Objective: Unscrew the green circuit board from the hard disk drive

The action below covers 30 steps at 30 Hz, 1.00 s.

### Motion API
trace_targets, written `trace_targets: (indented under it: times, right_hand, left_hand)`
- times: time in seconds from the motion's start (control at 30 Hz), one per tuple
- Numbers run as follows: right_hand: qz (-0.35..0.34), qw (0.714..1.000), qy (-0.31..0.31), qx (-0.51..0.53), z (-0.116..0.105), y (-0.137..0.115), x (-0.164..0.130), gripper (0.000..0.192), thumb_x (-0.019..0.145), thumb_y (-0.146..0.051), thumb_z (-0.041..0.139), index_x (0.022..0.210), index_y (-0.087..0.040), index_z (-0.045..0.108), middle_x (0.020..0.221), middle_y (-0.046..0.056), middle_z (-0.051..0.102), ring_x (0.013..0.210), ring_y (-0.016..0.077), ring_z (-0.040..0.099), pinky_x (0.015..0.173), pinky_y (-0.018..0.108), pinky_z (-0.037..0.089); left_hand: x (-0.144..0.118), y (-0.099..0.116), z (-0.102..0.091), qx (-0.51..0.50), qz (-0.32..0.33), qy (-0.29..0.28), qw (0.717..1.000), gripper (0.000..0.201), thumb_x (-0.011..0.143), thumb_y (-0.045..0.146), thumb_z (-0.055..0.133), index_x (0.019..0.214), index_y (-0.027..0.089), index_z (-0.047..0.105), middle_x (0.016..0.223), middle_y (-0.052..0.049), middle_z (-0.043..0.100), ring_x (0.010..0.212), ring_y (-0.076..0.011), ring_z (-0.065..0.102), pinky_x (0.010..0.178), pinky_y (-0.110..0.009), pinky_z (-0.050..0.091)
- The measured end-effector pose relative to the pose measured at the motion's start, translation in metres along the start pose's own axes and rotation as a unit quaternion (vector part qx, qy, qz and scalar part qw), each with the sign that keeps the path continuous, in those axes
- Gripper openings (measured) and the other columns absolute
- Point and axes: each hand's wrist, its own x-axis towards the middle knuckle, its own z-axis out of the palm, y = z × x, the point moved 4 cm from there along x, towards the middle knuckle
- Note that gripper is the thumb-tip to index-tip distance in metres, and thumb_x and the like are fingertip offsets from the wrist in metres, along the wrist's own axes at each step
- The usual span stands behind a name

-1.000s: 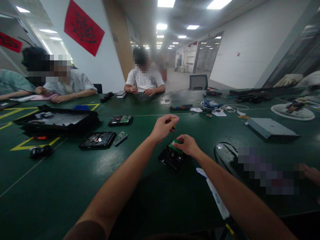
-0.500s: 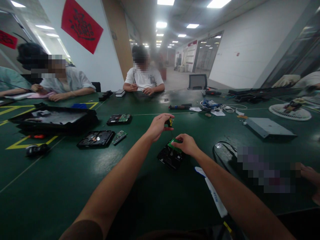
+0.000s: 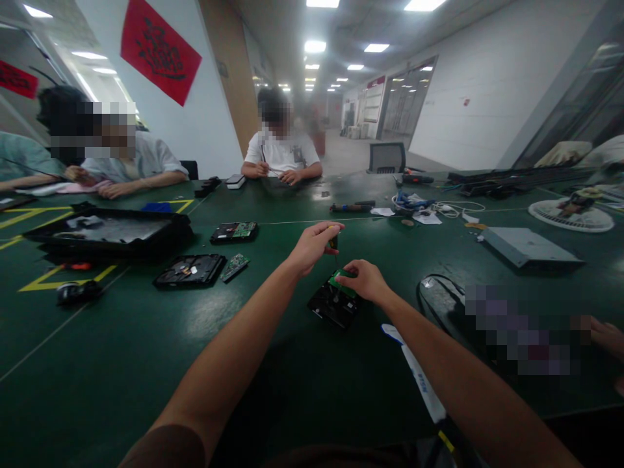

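A black hard drive (image 3: 331, 305) with a green circuit board (image 3: 342, 284) on top lies on the green table (image 3: 121, 364) in front of me. My right hand (image 3: 364, 281) rests on the drive's far edge, fingers on the green board. My left hand (image 3: 312, 246) hovers just above it, closed around a small screwdriver (image 3: 333, 243) with a dark and yellow handle, the shaft pointing down at the board.
Two more opened drives (image 3: 190, 270) (image 3: 234, 232) and a loose board (image 3: 234, 264) lie to the left, beside a black tray (image 3: 104, 231). A grey flat box (image 3: 529, 247), cables (image 3: 414, 205) and a white disc (image 3: 570, 218) sit right. Other people sit at the far side and left. A white strip (image 3: 414, 374) lies near my right forearm.
My left hand shifts slightly while turning the screwdriver over the board. My right hand stays on the drive.
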Motion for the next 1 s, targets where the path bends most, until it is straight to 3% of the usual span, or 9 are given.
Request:
trace_targets:
  times: [0.27, 0.57, 0.73, 0.87, 1.0]
  right_hand:
    - [-0.001, 1.000, -0.006, 0.013, -0.002, -0.004, -0.001, 0.032, 0.080, -0.045, 0.082, 0.098, -0.020, 0.075, 0.099, 0.006, 0.077, 0.088, 0.0204, 0.070, 0.074, 0.029, 0.050]
    - [0.001, 1.000, -0.008, 0.009, -0.002, -0.003, 0.000, 0.031, 0.080, -0.045, 0.082, 0.098, -0.020, 0.076, 0.099, 0.006, 0.077, 0.087, 0.0202, 0.069, 0.074, 0.029, 0.049]
    - [0.006, 1.000, -0.008, 0.003, -0.004, -0.004, -0.001, 0.032, 0.080, -0.047, 0.082, 0.097, -0.021, 0.077, 0.098, 0.005, 0.077, 0.086, 0.0198, 0.069, 0.072, 0.029, 0.048]
    - [0.002, 1.000, -0.016, 0.002, -0.005, -0.007, -0.002, 0.031, 0.081, -0.048, 0.081, 0.097, -0.022, 0.077, 0.100, 0.005, 0.077, 0.088, 0.0202, 0.069, 0.071, 0.028, 0.047]
    - [-0.003, 1.000, -0.007, 0.001, -0.005, -0.007, -0.002, 0.032, 0.081, -0.048, 0.081, 0.097, -0.020, 0.076, 0.100, 0.005, 0.076, 0.090, 0.0206, 0.070, 0.073, 0.029, 0.048]
  left_hand:
    - [0.001, -0.007, 0.004, -0.151, -0.063, -0.021, 0.986, 0.015, 0.090, 0.029, 0.064, 0.098, 0.016, 0.064, 0.096, -0.010, 0.072, 0.091, -0.0205, 0.069, 0.079, -0.041, 0.064]
    - [0.000, -0.003, 0.002, -0.079, -0.038, -0.030, 0.996, 0.019, 0.089, 0.033, 0.068, 0.093, 0.014, 0.072, 0.090, -0.007, 0.064, 0.085, -0.0167, 0.062, 0.073, -0.031, 0.062]
    - [-0.001, -0.005, 0.003, -0.097, -0.072, -0.058, 0.991, 0.021, 0.092, 0.034, 0.066, 0.102, 0.015, 0.068, 0.093, -0.010, 0.069, 0.091, -0.0206, 0.067, 0.073, -0.036, 0.063]
    - [0.001, -0.011, 0.003, -0.153, -0.091, -0.045, 0.983, 0.016, 0.090, 0.030, 0.066, 0.098, 0.016, 0.062, 0.095, -0.011, 0.072, 0.096, -0.0239, 0.071, 0.079, -0.043, 0.064]
    - [0.002, -0.013, 0.001, -0.148, -0.090, -0.040, 0.984, 0.017, 0.087, 0.031, 0.064, 0.093, 0.015, 0.066, 0.095, -0.011, 0.072, 0.093, -0.0228, 0.069, 0.079, -0.040, 0.064]
